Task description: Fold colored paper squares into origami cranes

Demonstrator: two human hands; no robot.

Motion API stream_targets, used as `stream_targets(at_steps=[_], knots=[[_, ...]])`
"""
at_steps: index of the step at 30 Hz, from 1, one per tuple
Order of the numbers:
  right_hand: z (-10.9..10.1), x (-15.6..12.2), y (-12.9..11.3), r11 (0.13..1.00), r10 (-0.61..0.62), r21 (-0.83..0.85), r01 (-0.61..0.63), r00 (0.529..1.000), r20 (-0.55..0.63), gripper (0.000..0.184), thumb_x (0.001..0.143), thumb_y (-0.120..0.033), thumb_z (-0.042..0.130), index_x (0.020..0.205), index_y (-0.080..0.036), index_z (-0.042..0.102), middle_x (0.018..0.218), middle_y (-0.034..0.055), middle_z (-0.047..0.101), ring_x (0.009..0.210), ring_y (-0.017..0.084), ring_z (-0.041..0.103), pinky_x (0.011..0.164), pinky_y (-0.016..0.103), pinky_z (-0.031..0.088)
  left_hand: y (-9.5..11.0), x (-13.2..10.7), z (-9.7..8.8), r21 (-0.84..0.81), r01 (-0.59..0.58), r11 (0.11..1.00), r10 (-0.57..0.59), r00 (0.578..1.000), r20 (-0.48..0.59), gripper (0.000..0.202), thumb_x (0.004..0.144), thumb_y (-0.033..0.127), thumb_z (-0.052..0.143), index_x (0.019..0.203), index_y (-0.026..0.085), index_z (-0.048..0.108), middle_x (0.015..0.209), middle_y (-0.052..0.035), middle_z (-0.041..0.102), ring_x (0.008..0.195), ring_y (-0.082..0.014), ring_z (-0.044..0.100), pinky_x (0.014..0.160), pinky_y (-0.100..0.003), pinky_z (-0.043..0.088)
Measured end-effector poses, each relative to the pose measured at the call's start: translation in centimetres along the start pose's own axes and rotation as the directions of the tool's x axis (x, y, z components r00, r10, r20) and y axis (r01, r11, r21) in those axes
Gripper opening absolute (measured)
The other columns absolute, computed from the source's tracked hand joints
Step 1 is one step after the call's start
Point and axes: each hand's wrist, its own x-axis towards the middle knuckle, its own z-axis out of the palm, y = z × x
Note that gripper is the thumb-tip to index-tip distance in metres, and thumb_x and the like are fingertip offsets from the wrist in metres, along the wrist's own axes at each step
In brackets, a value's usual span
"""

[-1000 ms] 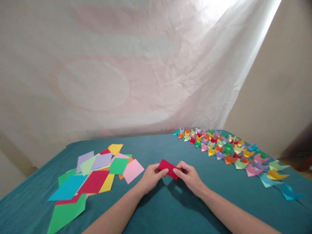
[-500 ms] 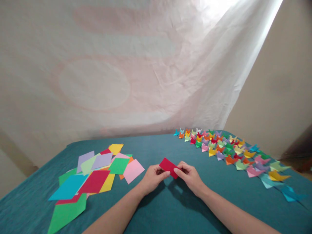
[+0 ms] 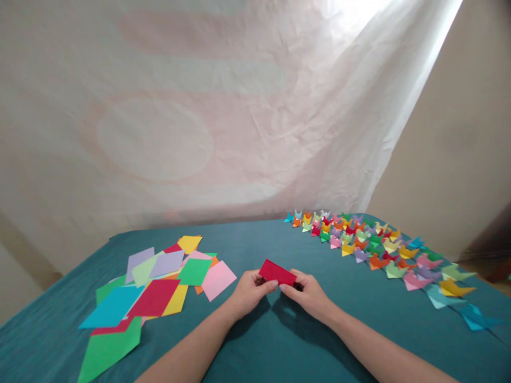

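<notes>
A small red piece of folded paper (image 3: 278, 272) is held a little above the table, tilted toward me. Its left end is pinched by my left hand (image 3: 251, 291), thumb along the lower edge and fingers behind. My right hand (image 3: 308, 292) grips the lower right part the same way, thumb in front. The fingertips behind the paper are hidden. Both hands cast shadows on the cloth below.
Loose square sheets in several colours, among them a pink sheet (image 3: 219, 280) and a blue sheet (image 3: 114, 307), overlap on the left. Rows of small folded paper birds (image 3: 377, 261) stand on the right. A teal cloth (image 3: 255, 351) covers the table; a pale sheet (image 3: 239, 133) hangs behind.
The red paper has turned from a slanted diamond-like pose to a wider, more level strip. My right thumb has shifted down and left, off its face to the lower edge.
</notes>
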Motion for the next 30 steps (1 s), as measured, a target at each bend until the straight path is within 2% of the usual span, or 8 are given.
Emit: stream_targets(at_steps=[6, 12, 18, 22, 30], knots=[[-0.04, 0.1, -0.17, 1.0, 0.017, 0.002, -0.017, 1.0, -0.023, 0.025, 0.084, -0.035, 0.055, 0.077, -0.015, 0.068, 0.072, 0.0004, 0.052, 0.061, 0.012, 0.044, 0.057, 0.024, 0.034, 0.38, -0.01, 0.05, 0.049, 0.033, 0.998, -0.03, 0.998, -0.061, 0.035, 0.078, 0.044, 0.063, 0.083, 0.01, 0.07, 0.07, -0.0072, 0.068, 0.062, -0.0148, 0.056, 0.062, -0.025, 0.041], [-0.07, 0.22, -0.19, 0.996, 0.024, 0.088, -0.022, 0.999, -0.028, 0.027, 0.084, -0.038, 0.055, 0.082, -0.015, 0.069, 0.083, 0.0039, 0.061, 0.072, 0.016, 0.053, 0.068, 0.027, 0.04, 0.22, 0.2, 0.08, -0.003, 0.063, 0.998, -0.063, 0.991, -0.117, 0.044, 0.078, 0.051, 0.059, 0.074, 0.009, 0.071, 0.068, -0.0093, 0.069, 0.059, -0.0157, 0.057, 0.062, -0.027, 0.042], [-0.12, 0.21, -0.41, 0.991, 0.007, 0.133, 0.0, 0.999, -0.051, 0.03, 0.085, -0.04, 0.054, 0.089, -0.015, 0.069, 0.082, 0.0044, 0.062, 0.078, 0.019, 0.055, 0.074, 0.029, 0.042, -0.41, 0.41, -0.13, -0.079, 0.087, 0.993, -0.096, 0.988, -0.124, 0.048, 0.081, 0.054, 0.053, 0.074, 0.01, 0.071, 0.071, -0.0099, 0.069, 0.061, -0.0161, 0.057, 0.062, -0.026, 0.04], [-0.14, 0.31, -0.44, 0.994, 0.019, 0.107, -0.014, 0.999, -0.047, 0.033, 0.083, -0.044, 0.054, 0.083, -0.014, 0.069, 0.082, 0.0047, 0.064, 0.076, 0.018, 0.055, 0.072, 0.029, 0.043, -0.47, 0.39, -0.13, -0.141, 0.043, 0.989, -0.06, 0.991, -0.119, 0.048, 0.082, 0.054, 0.051, 0.075, 0.01, 0.069, 0.068, -0.0076, 0.067, 0.062, -0.0161, 0.057, 0.062, -0.026, 0.04], [-0.03, 0.32, -0.46, 0.996, 0.071, 0.051, -0.068, 0.995, -0.064, 0.036, 0.079, -0.048, 0.057, 0.071, -0.015, 0.068, 0.067, 0.0021, 0.061, 0.065, 0.016, 0.052, 0.061, 0.026, 0.041, -0.18, 0.21, -0.04, -0.206, 0.019, 0.978, -0.039, 0.995, -0.095, 0.047, 0.084, 0.054, 0.049, 0.074, 0.011, 0.066, 0.066, -0.0063, 0.064, 0.062, -0.0163, 0.057, 0.063, -0.027, 0.04]])
